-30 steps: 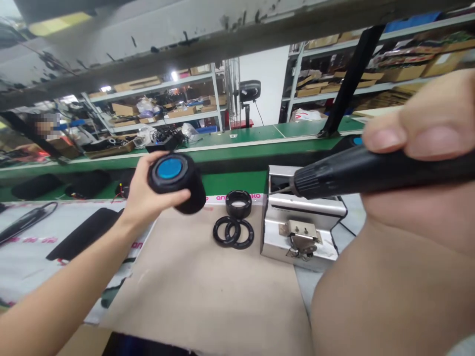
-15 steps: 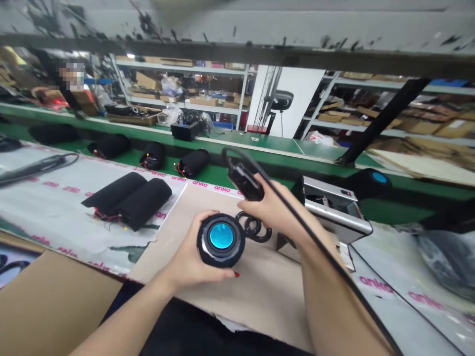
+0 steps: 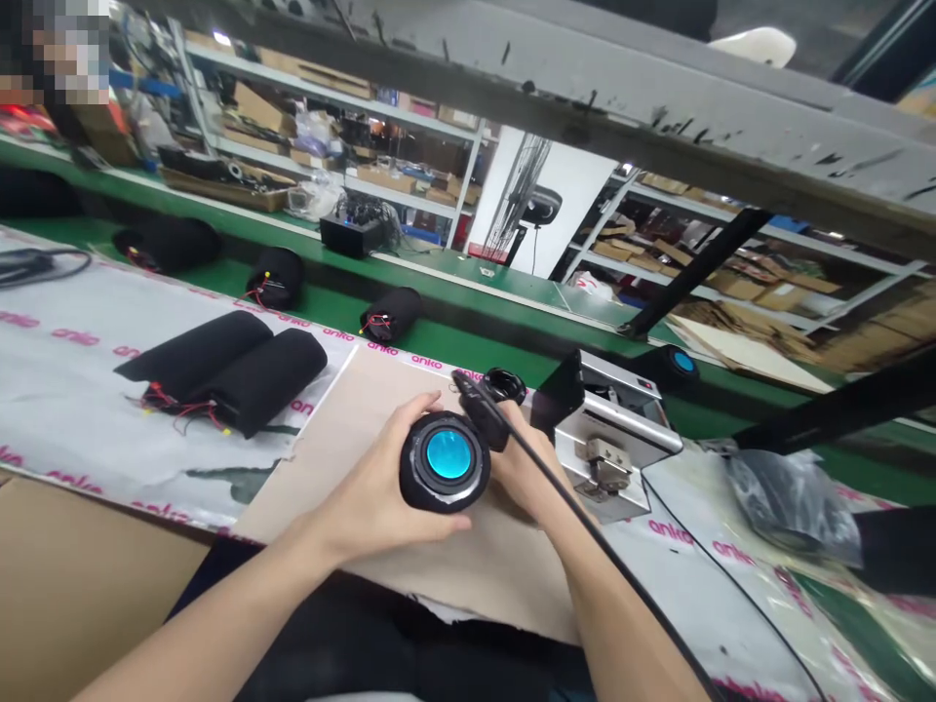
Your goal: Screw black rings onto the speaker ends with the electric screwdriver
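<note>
My left hand (image 3: 376, 487) is wrapped around the side of a round black speaker (image 3: 448, 456), whose end with a shiny blue disc faces up at me. A pale, shiny streak shows along the lower right of its rim. Closed in my right hand (image 3: 527, 473) is a black corded tool that looks like a glue gun (image 3: 483, 414). Its front end points toward the speaker's far right edge; I cannot tell whether it touches. Behind the tool lie black rings (image 3: 504, 383). A brown cardboard sheet (image 3: 322, 463) is under the work.
Two black cloth-covered tubes (image 3: 267, 380) with red wires lie to the left. More black tubes (image 3: 395, 314) rest on the green bench (image 3: 468, 341). Right of my hand stands a silver machine (image 3: 621, 419); beyond it are another blue-ended speaker (image 3: 677, 364) and a plastic bag (image 3: 794, 502).
My right hand has brought the tool down and closer to the speaker. The rings now appear farther back. The speaker stays in my left hand, and the view has tilted.
</note>
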